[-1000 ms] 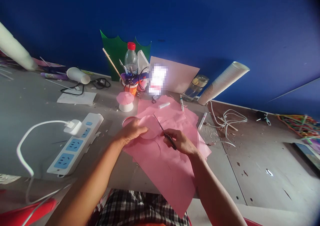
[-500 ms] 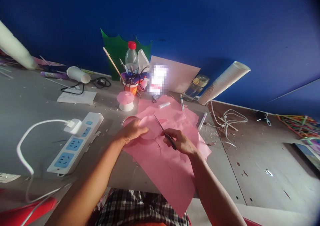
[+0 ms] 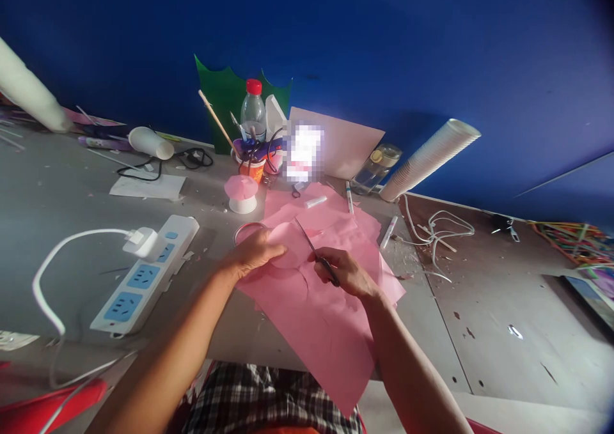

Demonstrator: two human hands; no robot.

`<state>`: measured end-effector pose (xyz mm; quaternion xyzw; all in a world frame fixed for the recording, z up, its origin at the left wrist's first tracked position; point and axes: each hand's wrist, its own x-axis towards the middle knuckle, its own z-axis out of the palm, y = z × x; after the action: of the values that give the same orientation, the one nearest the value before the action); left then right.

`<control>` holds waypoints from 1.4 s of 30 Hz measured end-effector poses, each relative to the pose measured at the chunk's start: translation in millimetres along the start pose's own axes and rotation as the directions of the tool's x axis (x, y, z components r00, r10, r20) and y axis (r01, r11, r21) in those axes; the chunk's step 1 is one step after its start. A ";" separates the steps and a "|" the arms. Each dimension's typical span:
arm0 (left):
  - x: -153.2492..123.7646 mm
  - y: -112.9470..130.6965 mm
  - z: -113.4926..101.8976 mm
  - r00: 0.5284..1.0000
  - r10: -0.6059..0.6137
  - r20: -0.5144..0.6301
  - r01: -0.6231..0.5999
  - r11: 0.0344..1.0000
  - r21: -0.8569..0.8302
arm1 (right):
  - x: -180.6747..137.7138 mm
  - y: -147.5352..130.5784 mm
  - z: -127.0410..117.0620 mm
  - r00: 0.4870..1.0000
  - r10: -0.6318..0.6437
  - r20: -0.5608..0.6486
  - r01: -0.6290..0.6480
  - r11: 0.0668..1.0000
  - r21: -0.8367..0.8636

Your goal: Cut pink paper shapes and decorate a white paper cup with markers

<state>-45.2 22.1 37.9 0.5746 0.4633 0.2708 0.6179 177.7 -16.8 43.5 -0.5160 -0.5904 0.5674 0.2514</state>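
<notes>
My left hand (image 3: 256, 252) pinches the left edge of a small rounded piece of pink paper (image 3: 290, 242), thumb on top. In my right hand (image 3: 345, 271) is a pair of dark-handled scissors (image 3: 327, 270), its blades pointing up and left along the paper's right side. The blades look closed or nearly so. Beneath both hands spread large pink sheets (image 3: 326, 344), one hanging over the table's front edge. A round ring-like rim (image 3: 243, 229) shows just behind my left hand, partly hidden by it. Behind that stands a small white cup with a pink paper cap (image 3: 241, 189).
A white power strip (image 3: 144, 277) with a plugged-in charger lies to the left. At the back stand a cup of tools (image 3: 252, 165), a red-capped bottle (image 3: 253, 111), a glowing blurred screen (image 3: 304, 153) and a leaning stack of paper cups (image 3: 432, 156). Markers (image 3: 389, 232) lie right of the sheets.
Almost nothing differs. Both hands, the paper piece and the scissors keep their places, with only a very slight shift of the view.
</notes>
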 end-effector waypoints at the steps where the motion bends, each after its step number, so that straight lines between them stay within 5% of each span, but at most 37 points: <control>1: 0.2 -0.6 0.0 1.000 -0.006 -0.005 0.006 1.000 -0.006 | 0.0 -0.4 0.0 1.000 0.002 0.000 -0.002 1.000 0.004; 26: -3.6 7.7 -0.6 0.996 -0.076 -0.047 0.077 0.997 0.026 | 2.9 6.8 -0.9 0.999 -0.015 0.032 0.013 0.998 0.054; 42: -2.7 4.7 -1.2 0.997 -0.032 -0.076 0.033 0.999 0.010 | 2.1 -1.1 -2.2 0.990 -0.050 -0.133 0.054 0.998 0.025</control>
<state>-46.4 21.3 43.3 0.5597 0.4975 0.2796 0.6009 178.6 -13.8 44.5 -0.5332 -0.5775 0.5335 0.3124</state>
